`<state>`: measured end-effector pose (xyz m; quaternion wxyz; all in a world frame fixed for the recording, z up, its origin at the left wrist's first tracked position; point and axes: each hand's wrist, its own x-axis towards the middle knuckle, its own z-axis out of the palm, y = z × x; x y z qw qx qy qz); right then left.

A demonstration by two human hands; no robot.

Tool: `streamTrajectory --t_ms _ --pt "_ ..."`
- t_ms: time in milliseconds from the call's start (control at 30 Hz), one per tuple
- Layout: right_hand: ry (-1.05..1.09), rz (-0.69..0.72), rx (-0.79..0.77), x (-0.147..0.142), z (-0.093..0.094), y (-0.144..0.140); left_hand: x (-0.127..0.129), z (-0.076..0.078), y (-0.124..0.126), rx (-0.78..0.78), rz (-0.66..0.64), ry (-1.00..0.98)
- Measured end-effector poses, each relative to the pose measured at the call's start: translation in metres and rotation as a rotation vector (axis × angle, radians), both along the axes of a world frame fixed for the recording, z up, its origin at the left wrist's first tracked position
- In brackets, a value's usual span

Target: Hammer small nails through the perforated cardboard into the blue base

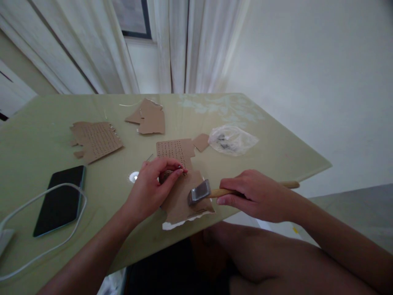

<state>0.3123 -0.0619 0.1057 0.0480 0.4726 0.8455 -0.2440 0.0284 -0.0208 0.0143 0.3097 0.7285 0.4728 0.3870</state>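
My right hand (253, 196) is wrapped round the wooden handle of a hammer (199, 192). The metal head is over the lower part of a brown cardboard piece (181, 198), seemingly resting on it. On the same cardboard, my left hand (156, 180) has thumb and forefinger pinched together near rows of small holes. What the pinch holds is too small to make out. A thin metal sliver (149, 157) shows just behind the left knuckles. The hand hides part of the holed area.
Another holed cardboard piece (100, 141) lies left, with cardboard scraps (152, 119) behind. A clear plastic bag (231, 140) with small dark things sits at right, beside a small cardboard square (201, 142). At left are a dark phone (61, 200) and white cable (82, 205) on the table (138, 241).
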Motion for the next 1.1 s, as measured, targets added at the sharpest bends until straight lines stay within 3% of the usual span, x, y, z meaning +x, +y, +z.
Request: streamTrajectory --t_ms 733,1100 --pt "-0.011 -0.007 -0.006 -0.003 0.002 0.002 0.003 -0.001 -0.003 0.225 0.011 0.159" --pt "0.034 -0.013 0.090 -0.012 0.012 0.005 0.004 0.002 -0.003 0.208 -0.013 0.110"
